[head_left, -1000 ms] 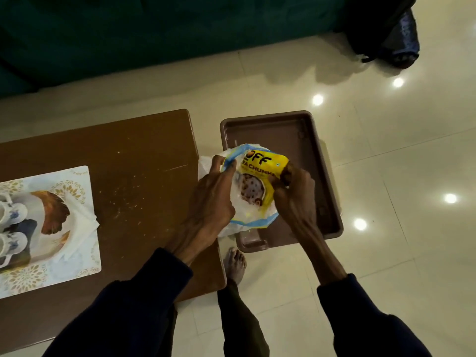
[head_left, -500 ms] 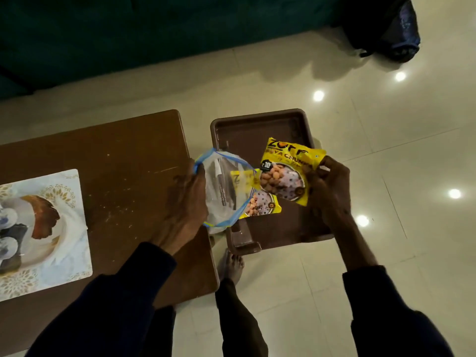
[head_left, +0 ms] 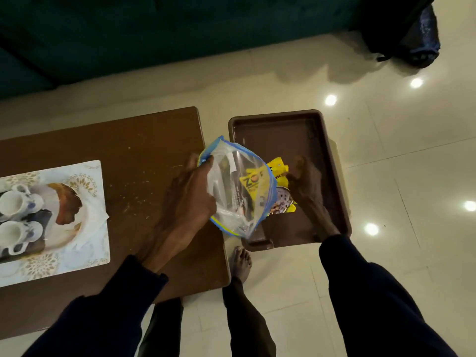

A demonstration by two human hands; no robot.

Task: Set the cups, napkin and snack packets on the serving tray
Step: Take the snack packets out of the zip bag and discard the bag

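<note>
A brown serving tray [head_left: 304, 127] stands to the right of the wooden table. My left hand [head_left: 190, 191] grips a clear zip bag [head_left: 231, 181] with a blue seal, held over the tray's left edge. Yellow snack packets [head_left: 279, 171] lie in the tray, partly behind the bag. My right hand [head_left: 306, 184] rests on them, fingers pressed on a packet's upper corner. At the far left two white cups [head_left: 15, 217] with blue flowers stand on a patterned placemat, with a white napkin [head_left: 95, 210] beside them.
The wooden table [head_left: 134, 155] carries a patterned placemat [head_left: 85, 258] with a brown-and-white dish [head_left: 67, 204]. A dark green sofa [head_left: 154, 32] runs along the back, and a dark bag [head_left: 404, 34] sits at top right. My bare foot [head_left: 240, 261] stands between table and tray.
My right hand pulled the yellow packets out of the zip bag and lowered them into the tray. My left hand kept the bag and lifted it slightly.
</note>
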